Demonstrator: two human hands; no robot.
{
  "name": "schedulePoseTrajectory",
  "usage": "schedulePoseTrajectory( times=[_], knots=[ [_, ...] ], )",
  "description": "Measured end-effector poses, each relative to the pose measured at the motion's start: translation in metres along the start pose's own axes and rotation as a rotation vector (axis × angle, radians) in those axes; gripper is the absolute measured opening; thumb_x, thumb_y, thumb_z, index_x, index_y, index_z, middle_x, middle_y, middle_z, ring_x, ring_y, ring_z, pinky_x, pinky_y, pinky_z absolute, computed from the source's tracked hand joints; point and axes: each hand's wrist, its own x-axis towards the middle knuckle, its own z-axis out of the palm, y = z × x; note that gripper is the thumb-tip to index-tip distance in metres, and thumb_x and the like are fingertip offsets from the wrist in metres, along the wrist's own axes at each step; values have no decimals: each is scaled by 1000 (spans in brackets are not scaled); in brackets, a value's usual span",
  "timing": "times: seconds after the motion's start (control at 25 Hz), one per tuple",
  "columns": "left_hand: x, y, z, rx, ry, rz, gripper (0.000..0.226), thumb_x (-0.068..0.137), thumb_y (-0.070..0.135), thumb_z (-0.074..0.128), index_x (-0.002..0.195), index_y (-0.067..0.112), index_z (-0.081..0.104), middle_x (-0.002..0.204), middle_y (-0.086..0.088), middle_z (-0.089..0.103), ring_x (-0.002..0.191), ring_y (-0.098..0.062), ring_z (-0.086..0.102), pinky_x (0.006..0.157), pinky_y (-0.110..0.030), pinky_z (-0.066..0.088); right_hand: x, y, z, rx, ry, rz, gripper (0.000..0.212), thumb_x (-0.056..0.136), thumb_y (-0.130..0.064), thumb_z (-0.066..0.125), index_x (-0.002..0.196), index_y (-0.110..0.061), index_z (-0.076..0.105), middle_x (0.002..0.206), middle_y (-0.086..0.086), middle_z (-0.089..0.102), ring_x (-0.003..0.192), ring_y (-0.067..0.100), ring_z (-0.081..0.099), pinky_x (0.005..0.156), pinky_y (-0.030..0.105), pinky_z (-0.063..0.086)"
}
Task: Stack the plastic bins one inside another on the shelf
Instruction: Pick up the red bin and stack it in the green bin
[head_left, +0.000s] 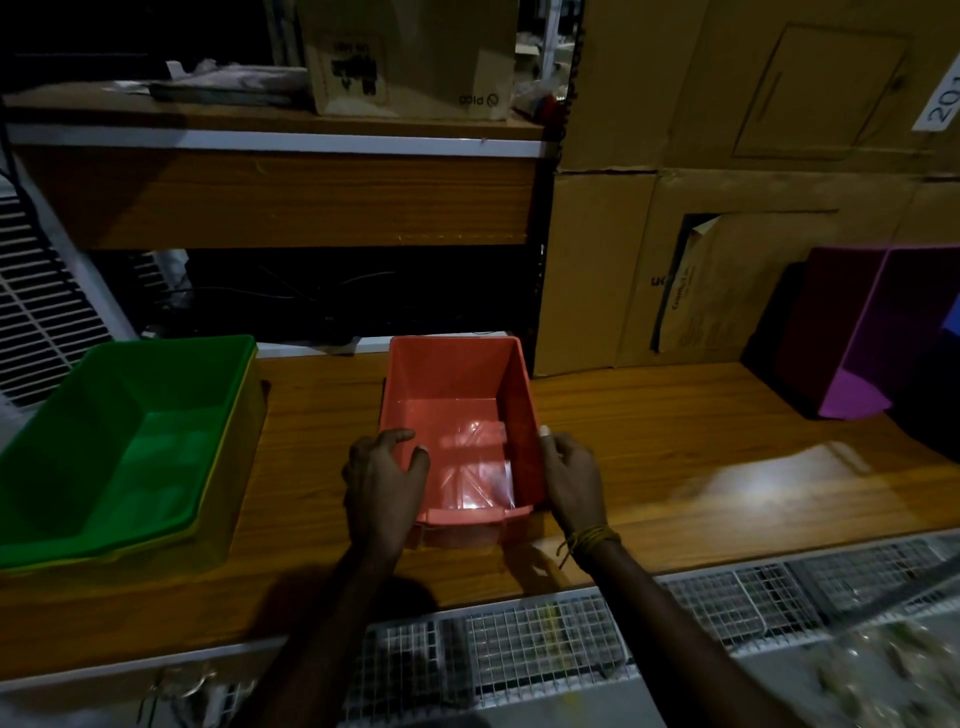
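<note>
Orange bin (457, 415) sits on the desk (675, 441), left hand (382, 478) and right hand (569, 475) curled on its sides. Next, likely: lift it into the green bin (130, 441).

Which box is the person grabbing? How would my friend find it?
Look at the wooden shelf and find its middle, close to the front edge. The red bin sits there with the left hand and right hand on its sides. It is smaller than the green bin at the left and stands alone.

The cardboard box (410, 57) on the upper shelf shows "pico" upside down. A white label (943, 106) at far right reads "20", cut off. Other print is illegible.
</note>
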Motion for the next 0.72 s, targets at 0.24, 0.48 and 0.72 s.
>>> schedulePoseTrajectory(
  times=[0.24, 0.48, 0.72],
  knots=[
    [-9, 11, 6, 218, -13, 55, 36, 87, 38, 62, 122, 28, 62, 135, -14, 51, 121, -36, 47, 97, -42, 43, 5, -3, 2, -248, -62, -101, 35, 98, -39, 52, 113, -12, 68, 127, 14, 55, 118, 27, 52, 100, 43, 46],
    [-38, 19, 8, 252, -1, 3, 31, 88, 36, 61, 117, 27, 65, 134, -13, 53, 122, -33, 45, 97, -40, 41, -5, 9, -13, -328, -19, -122, 25, 94, -29, 58, 111, -16, 71, 129, 16, 53, 121, 30, 50, 99, 39, 46],
    [-59, 18, 9, 258, 20, -19, 25, 86, 33, 63, 110, 26, 68, 132, -16, 52, 123, -35, 45, 99, -42, 38, -19, 22, -21, -318, -39, -156, 23, 91, -27, 59, 112, -21, 70, 134, 14, 50, 125, 32, 45, 99, 44, 48]
  ],
)
